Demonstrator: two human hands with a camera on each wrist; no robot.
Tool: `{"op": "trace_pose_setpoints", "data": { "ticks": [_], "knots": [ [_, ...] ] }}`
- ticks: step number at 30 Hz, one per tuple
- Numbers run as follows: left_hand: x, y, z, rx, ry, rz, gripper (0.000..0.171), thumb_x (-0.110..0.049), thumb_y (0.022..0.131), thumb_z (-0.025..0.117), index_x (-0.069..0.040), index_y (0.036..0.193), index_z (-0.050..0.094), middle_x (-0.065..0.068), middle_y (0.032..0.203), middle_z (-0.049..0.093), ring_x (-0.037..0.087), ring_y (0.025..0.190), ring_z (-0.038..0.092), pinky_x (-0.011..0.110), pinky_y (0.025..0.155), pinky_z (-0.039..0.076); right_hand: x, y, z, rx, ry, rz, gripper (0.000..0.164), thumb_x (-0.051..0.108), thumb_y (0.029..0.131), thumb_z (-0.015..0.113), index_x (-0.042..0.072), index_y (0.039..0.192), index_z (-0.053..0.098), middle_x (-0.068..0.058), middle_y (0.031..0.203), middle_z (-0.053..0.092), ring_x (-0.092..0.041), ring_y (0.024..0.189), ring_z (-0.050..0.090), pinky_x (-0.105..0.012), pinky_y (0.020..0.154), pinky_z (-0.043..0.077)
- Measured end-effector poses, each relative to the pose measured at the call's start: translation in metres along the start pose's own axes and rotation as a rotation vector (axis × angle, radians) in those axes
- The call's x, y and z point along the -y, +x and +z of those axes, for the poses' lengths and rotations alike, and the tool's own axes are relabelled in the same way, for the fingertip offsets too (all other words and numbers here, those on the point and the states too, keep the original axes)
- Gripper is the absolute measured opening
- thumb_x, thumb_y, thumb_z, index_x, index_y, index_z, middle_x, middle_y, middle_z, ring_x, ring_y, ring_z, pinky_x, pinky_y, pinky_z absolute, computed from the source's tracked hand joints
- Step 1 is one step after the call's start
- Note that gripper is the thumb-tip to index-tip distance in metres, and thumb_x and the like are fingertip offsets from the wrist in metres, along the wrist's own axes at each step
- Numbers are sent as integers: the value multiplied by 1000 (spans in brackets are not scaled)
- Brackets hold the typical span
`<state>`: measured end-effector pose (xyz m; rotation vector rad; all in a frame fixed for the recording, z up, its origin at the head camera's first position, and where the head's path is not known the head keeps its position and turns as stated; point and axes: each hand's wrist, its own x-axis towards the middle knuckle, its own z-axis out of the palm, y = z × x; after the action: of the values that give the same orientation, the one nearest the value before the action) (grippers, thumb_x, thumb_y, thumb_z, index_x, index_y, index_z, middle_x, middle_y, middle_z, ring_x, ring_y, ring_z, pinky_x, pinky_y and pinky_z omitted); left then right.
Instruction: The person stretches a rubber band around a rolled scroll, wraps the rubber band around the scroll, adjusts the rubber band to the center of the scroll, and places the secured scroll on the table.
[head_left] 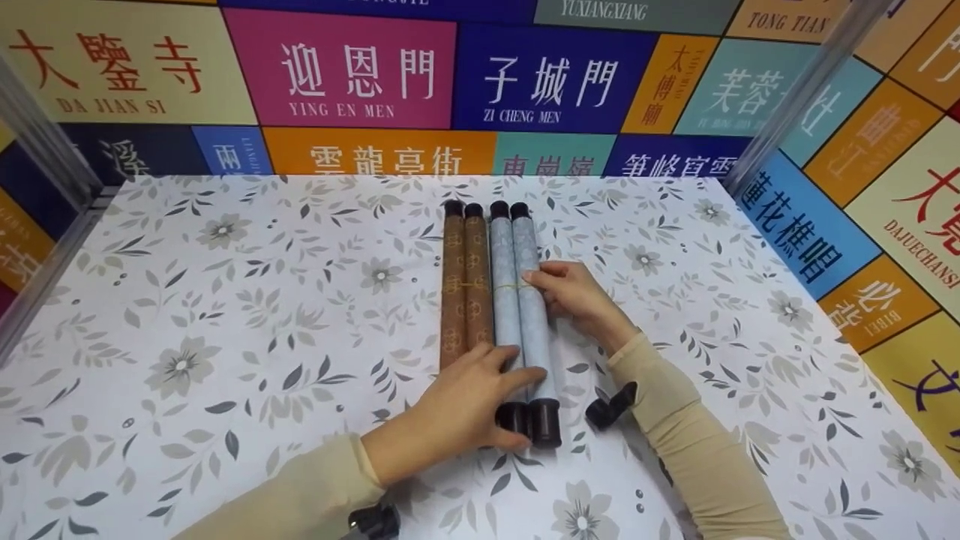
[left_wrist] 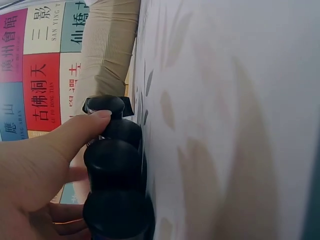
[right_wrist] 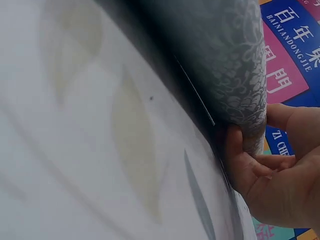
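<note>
Two brown patterned scrolls (head_left: 453, 315) and two pale blue scrolls (head_left: 532, 330) lie side by side on the table, with dark knobs (head_left: 545, 424) at their ends. A thin cord (head_left: 508, 286) runs across the blue pair. My left hand (head_left: 454, 401) rests over the near ends, fingers spread across the scrolls. In the left wrist view, its thumb lies by the black end knobs (left_wrist: 114, 162). My right hand (head_left: 581, 296) pinches the right side of the outer blue scroll near the cord. Its thumb and fingers meet the scroll's edge (right_wrist: 245, 100) in the right wrist view.
A white cloth with grey leaves and flowers (head_left: 180, 364) covers the table. Panels with large Chinese characters (head_left: 341, 71) stand behind and at the sides. Metal posts (head_left: 795, 97) rise at the back corners. Black wrist-worn devices (head_left: 611, 405) sit by both sleeves.
</note>
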<state>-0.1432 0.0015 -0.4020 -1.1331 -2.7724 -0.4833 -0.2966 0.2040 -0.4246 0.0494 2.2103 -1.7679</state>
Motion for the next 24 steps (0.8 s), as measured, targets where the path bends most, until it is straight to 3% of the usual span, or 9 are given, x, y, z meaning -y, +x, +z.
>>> {"op": "trace_pose_setpoints", "data": {
  "ticks": [6, 10, 19, 22, 24],
  "knots": [
    [0, -1, 1, -9, 60, 46, 71, -61, 68, 72, -32, 130, 55, 14, 137, 53, 28, 119, 52, 41, 107, 42, 1, -5, 0, -32, -142, 12, 43, 35, 89, 63, 8, 123, 60, 1, 82, 67, -9, 58, 62, -24, 52, 53],
    [1, -1, 2, 1, 53, 64, 66, -60, 70, 70, -29, 128, 58, 15, 139, 51, 27, 120, 51, 42, 111, 37, 2, -6, 0, -37, -214, 0, 42, 35, 90, 62, 7, 122, 60, 0, 78, 65, -9, 53, 57, -25, 47, 50],
    [3, 1, 0, 19, 8, 64, 70, -62, 69, 70, -24, 127, 58, 14, 141, 49, 26, 122, 51, 39, 109, 40, 4, -8, -1, -16, -329, -22, 45, 40, 91, 58, 9, 124, 57, 0, 73, 61, -10, 48, 54, -27, 45, 50],
    [11, 2, -7, 53, -63, 31, 67, -63, 71, 68, -22, 124, 60, 10, 141, 50, 25, 125, 50, 40, 109, 41, 7, -12, 0, -8, -336, -13, 46, 39, 91, 58, 9, 126, 55, 0, 72, 61, -11, 47, 53, -28, 44, 50],
    [21, 3, -12, 20, -87, -27, 59, -59, 74, 68, -20, 118, 63, 8, 134, 55, 23, 118, 53, 38, 101, 47, 7, -11, 1, -8, -336, -2, 46, 39, 91, 58, 10, 127, 55, 0, 71, 61, -12, 46, 53, -29, 44, 50]
  ]
}}
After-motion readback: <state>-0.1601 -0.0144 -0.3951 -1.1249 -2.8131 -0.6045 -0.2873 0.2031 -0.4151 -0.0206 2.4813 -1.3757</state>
